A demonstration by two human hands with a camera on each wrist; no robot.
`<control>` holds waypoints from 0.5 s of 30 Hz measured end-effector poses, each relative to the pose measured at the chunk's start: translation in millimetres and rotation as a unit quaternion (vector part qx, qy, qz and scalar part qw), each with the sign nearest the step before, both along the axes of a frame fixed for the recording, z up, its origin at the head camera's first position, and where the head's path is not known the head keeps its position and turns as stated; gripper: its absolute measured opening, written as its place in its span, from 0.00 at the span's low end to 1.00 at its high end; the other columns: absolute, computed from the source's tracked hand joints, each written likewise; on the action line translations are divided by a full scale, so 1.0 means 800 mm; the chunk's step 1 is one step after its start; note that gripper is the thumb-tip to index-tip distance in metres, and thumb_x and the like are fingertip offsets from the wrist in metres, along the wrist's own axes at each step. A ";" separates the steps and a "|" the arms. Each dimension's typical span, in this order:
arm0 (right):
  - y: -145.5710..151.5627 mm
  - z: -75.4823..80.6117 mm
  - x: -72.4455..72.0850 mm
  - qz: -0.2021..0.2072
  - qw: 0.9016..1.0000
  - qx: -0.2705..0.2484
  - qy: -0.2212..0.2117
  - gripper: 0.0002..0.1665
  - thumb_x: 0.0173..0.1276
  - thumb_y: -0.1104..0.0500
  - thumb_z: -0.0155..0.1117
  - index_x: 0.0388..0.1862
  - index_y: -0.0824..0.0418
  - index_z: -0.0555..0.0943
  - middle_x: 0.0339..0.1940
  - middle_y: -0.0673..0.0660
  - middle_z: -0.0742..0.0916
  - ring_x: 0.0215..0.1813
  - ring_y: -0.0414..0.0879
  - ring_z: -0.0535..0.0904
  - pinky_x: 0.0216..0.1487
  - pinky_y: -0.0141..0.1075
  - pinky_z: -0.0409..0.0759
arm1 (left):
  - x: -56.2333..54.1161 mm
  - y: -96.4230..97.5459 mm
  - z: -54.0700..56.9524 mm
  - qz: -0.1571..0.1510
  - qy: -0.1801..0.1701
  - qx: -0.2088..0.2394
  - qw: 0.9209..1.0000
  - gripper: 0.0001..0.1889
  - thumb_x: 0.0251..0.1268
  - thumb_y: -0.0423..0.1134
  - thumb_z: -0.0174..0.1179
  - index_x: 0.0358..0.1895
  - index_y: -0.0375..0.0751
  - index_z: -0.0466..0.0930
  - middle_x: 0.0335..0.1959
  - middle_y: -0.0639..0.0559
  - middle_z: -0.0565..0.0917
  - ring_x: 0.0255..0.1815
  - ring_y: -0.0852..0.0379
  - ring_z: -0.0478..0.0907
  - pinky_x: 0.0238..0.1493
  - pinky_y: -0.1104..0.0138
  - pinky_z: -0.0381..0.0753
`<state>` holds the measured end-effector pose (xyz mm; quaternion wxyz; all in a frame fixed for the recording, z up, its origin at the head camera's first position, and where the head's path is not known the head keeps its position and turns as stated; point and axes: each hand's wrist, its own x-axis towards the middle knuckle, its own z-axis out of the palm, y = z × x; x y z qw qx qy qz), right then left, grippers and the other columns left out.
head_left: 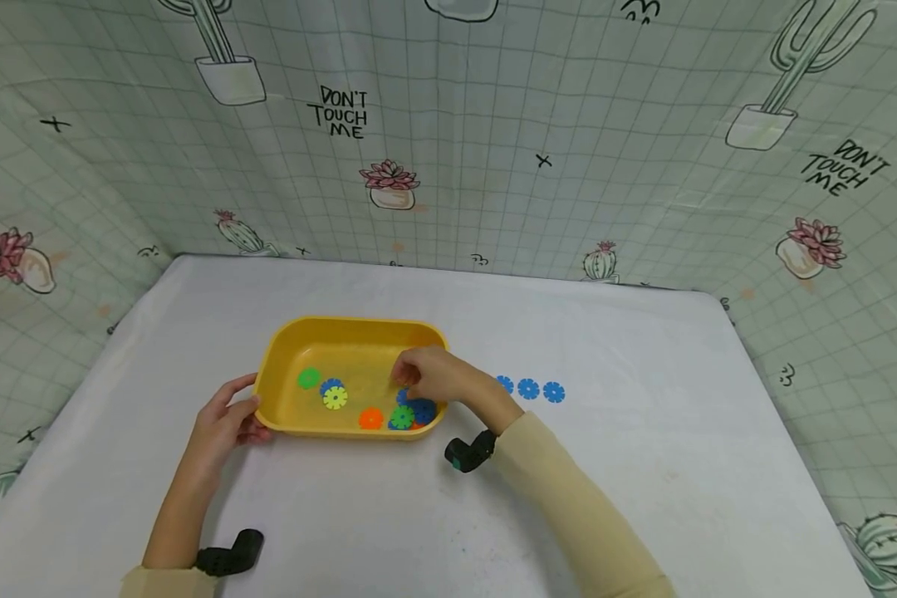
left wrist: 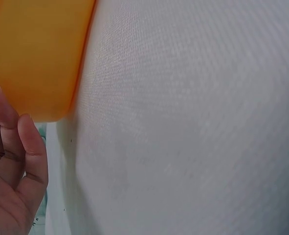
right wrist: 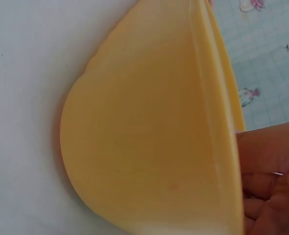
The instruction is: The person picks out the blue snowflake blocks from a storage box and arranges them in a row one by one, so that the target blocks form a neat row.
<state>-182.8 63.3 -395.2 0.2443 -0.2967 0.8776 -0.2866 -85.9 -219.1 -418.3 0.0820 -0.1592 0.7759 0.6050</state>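
Note:
A yellow plastic tray (head_left: 329, 328) sits on the table, with flat notched discs inside. My left hand (head_left: 226, 419) grips its left end at the rim; in the left wrist view the fingers (left wrist: 33, 142) lie by the tray's outer wall (left wrist: 36, 63). Over the tray's right end, my right hand (head_left: 435, 374) reaches in with bent fingers, above a blue disc (head_left: 422, 410) and a green disc (head_left: 401, 417). Its fingertips are hidden, so a pinched disc cannot be made out. In the right wrist view, the tray wall (right wrist: 149, 122) partly covers the right hand (right wrist: 269, 191).
Further left in the tray lie an orange disc (head_left: 370, 418), a yellow disc (head_left: 335, 399) overlapping a blue one, and a light green disc (head_left: 309, 379). Right of the tray, blue discs (head_left: 528, 389) form a row on the white tablecloth (head_left: 643, 465), partly behind the right wrist.

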 end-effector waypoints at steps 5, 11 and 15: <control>-0.002 0.002 -0.001 0.020 0.998 0.049 0.014 0.12 0.58 0.67 0.66 0.42 0.61 0.80 0.39 0.56 0.82 0.40 0.45 0.71 0.47 0.33 0.74 | -0.001 -0.001 0.000 -0.001 0.000 0.004 1.000 0.25 0.73 0.42 0.42 0.69 0.38 0.53 0.18 0.66 0.78 0.21 0.63 0.78 0.31 0.75 0.79; -0.007 -0.002 -0.001 0.032 0.994 0.104 0.030 0.13 0.59 0.69 0.64 0.42 0.57 0.81 0.37 0.54 0.80 0.40 0.44 0.70 0.46 0.31 0.73 | -0.002 -0.003 -0.007 0.007 0.014 0.014 1.000 0.25 0.72 0.44 0.45 0.68 0.39 0.57 0.18 0.64 0.78 0.20 0.62 0.78 0.31 0.74 0.80; -0.012 -0.005 -0.001 0.043 0.986 0.153 0.057 0.14 0.59 0.67 0.63 0.43 0.54 0.80 0.35 0.52 0.79 0.40 0.43 0.70 0.45 0.30 0.72 | -0.001 -0.007 -0.012 0.005 0.020 0.030 0.999 0.26 0.70 0.47 0.47 0.66 0.40 0.59 0.18 0.64 0.79 0.20 0.62 0.79 0.30 0.74 0.80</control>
